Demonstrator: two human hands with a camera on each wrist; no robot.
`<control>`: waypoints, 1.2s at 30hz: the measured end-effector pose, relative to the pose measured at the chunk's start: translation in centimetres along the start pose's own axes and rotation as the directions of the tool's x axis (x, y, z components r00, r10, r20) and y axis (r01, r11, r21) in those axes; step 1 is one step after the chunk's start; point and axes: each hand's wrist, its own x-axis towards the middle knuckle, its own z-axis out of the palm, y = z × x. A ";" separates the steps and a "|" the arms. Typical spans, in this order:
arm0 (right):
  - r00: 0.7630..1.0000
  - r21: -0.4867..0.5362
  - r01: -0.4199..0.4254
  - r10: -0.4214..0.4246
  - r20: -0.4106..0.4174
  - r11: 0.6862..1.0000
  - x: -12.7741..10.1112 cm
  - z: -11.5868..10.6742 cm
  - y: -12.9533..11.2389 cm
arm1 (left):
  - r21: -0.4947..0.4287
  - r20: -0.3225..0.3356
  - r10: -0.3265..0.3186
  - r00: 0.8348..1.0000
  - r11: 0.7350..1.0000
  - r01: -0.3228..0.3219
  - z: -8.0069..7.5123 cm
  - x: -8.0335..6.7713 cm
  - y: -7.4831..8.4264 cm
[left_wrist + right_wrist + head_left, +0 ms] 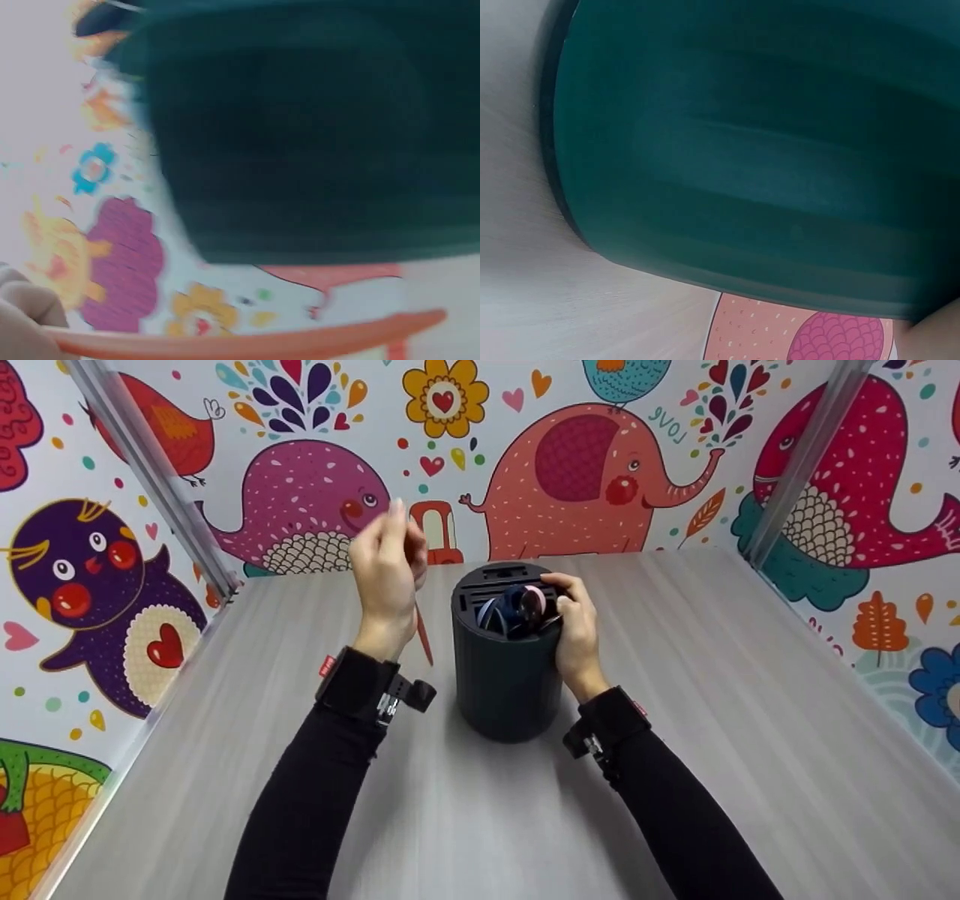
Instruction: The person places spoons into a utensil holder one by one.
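Observation:
My raised left hand [386, 574] pinches a slim orange-red stick [424, 639] with a tapered end pointing down, left of a dark green round knife block [506, 682]. In the left wrist view the orange stick [247, 345] runs out from my fingers [26, 311] below the block; its kind is not clear. My right hand [576, 630] grips the block's upper right rim, fingers over the top edge and thumb at the near side. Dark blue and pink rounded handles [517, 609] stick out of the block's slotted top. The right wrist view is mostly filled by the block's wall [742, 165].
The block stands upright on a pale wood-grain table [675, 660]. Behind it rises a cartoon-printed wall [457, 457], with another printed panel [97, 585] on the left. Metal posts [154, 472] mark the corners.

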 end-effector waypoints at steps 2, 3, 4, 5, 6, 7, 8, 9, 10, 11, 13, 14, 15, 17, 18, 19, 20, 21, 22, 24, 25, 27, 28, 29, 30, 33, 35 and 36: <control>1.000 0.005 -0.005 0.005 0.004 1.000 -0.1 0.0 -0.1 | -0.029 0.007 0.049 0.999 0.998 -0.049 0.8 0.2 1.5; 1.000 0.006 -0.007 0.007 0.005 1.000 -0.1 0.0 -0.1 | -0.045 0.009 0.069 0.998 0.997 -0.069 1.2 0.3 2.2; 1.000 0.008 -0.005 0.005 0.007 1.000 -0.1 0.0 -0.1 | -0.064 0.010 0.086 0.996 0.994 -0.085 1.6 0.4 2.8; 1.000 0.011 -0.005 0.005 0.008 1.000 -0.1 0.0 -0.2 | -0.086 0.009 0.102 0.995 0.991 -0.101 1.9 0.5 3.4; 1.000 0.014 -0.004 0.004 0.008 1.000 -0.1 0.0 -0.2 | -0.111 0.007 0.113 0.994 0.988 -0.111 2.2 0.7 3.9; 1.000 0.012 -0.003 0.003 0.007 1.000 0.0 0.0 -0.2 | -0.133 0.005 0.122 0.992 0.984 -0.121 2.6 0.8 4.3; 1.000 0.007 -0.001 0.001 0.005 1.000 0.0 0.0 -0.2 | -0.153 0.003 0.128 0.992 0.980 -0.126 2.9 0.8 4.7; 1.000 0.005 -0.001 0.001 0.003 1.000 0.0 -0.1 -0.2 | -0.176 0.000 0.131 0.991 0.976 -0.129 3.2 0.9 5.1; 1.000 0.006 -0.001 0.001 0.002 1.000 0.0 -0.1 -0.2 | -0.191 -0.003 0.141 0.990 0.972 -0.138 3.5 0.9 5.4; 1.000 0.007 -0.002 0.002 0.002 1.000 0.0 -0.1 -0.1 | -0.205 -0.004 0.149 0.989 0.968 -0.147 3.8 0.9 5.6; 1.000 0.011 -0.002 0.002 0.003 1.000 0.0 -0.1 0.0 | -0.225 -0.001 0.163 0.987 0.961 -0.159 4.4 0.9 5.9; 1.000 0.019 -0.003 0.003 0.002 1.000 -0.1 -0.1 0.0 | -0.235 0.000 0.168 0.986 0.958 -0.164 4.7 0.9 6.1; 1.000 0.028 -0.004 0.004 0.002 1.000 -0.1 0.0 0.0 | -0.243 -0.001 0.170 0.985 0.956 -0.165 5.0 0.9 6.2; 1.000 0.036 -0.002 0.002 0.003 0.999 0.0 0.0 0.0 | -0.258 -0.002 0.158 0.987 0.954 -0.153 5.6 0.9 6.3; 1.000 0.037 -0.001 0.001 0.005 0.999 0.0 0.0 0.1 | -0.261 -0.003 0.156 0.988 0.953 -0.151 5.8 0.9 6.3; 1.000 0.038 -0.001 0.001 0.007 0.999 0.0 0.0 0.1 | -0.265 -0.003 0.152 0.988 0.953 -0.147 6.0 0.9 6.3; 1.000 0.041 0.000 0.000 0.008 0.999 0.0 0.0 0.0 | -0.266 0.002 0.150 0.989 0.953 -0.144 6.2 0.9 6.2; 1.000 0.038 0.003 -0.003 0.007 0.999 0.0 0.0 0.0 | -0.263 0.009 0.150 0.989 0.954 -0.143 6.4 0.9 6.1; 1.000 0.035 0.006 -0.006 0.006 0.999 0.1 0.0 0.0 | -0.259 0.019 0.149 0.989 0.956 -0.139 6.6 0.9 5.9; 1.000 0.031 0.011 -0.011 0.001 0.999 0.2 0.0 0.0 | -0.255 0.042 0.162 0.986 0.956 -0.146 6.8 0.7 5.4; 1.000 0.033 0.015 -0.015 -0.002 0.999 0.2 0.0 -0.1 | -0.255 0.053 0.160 0.986 0.957 -0.141 6.9 0.7 5.1; 1.000 0.030 0.019 -0.019 -0.005 0.999 0.2 0.0 -0.1 | -0.256 0.065 0.156 0.986 0.957 -0.134 6.9 0.5 4.4; 1.000 0.028 0.020 -0.020 -0.003 0.999 0.2 0.0 -0.1 | -0.257 0.066 0.152 0.986 0.958 -0.131 6.8 0.4 4.1; 1.000 0.026 0.019 -0.019 -0.003 0.999 0.2 0.0 -0.1 | -0.260 0.066 0.154 0.986 0.957 -0.132 6.8 0.4 3.8; 1.000 0.026 0.018 -0.018 -0.001 0.999 0.2 0.0 0.0 | -0.262 0.067 0.152 0.986 0.956 -0.130 6.8 0.3 3.5; 1.000 0.022 0.012 -0.012 0.003 1.000 0.0 0.0 0.0 | -0.260 0.067 0.145 0.987 0.958 -0.123 6.7 0.1 2.8; 1.000 0.012 0.013 -0.013 0.001 1.000 0.0 0.0 0.1 | -0.259 0.072 0.142 0.987 0.959 -0.119 6.5 0.1 2.6; 1.000 0.009 0.015 -0.015 0.001 1.000 0.0 0.0 0.1 | -0.256 0.074 0.140 0.987 0.960 -0.116 6.5 0.0 2.5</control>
